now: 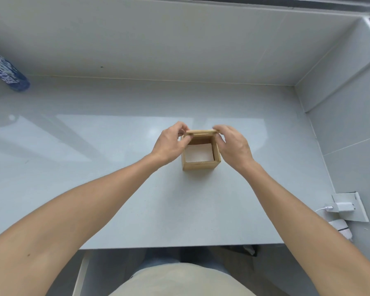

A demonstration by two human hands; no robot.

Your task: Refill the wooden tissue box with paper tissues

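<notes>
Right now my left hand [169, 144] and right hand [233, 146] each pinch one end of the wooden lid [201, 132], holding it over the far edge of the wooden tissue box [201, 164], which sits mid-table [94, 189], open, with white tissues [199, 153] showing inside. I judge the risk is the lid going on crooked: if one end drops first it may jam, shove the light box away, or trap the top tissue.
</notes>
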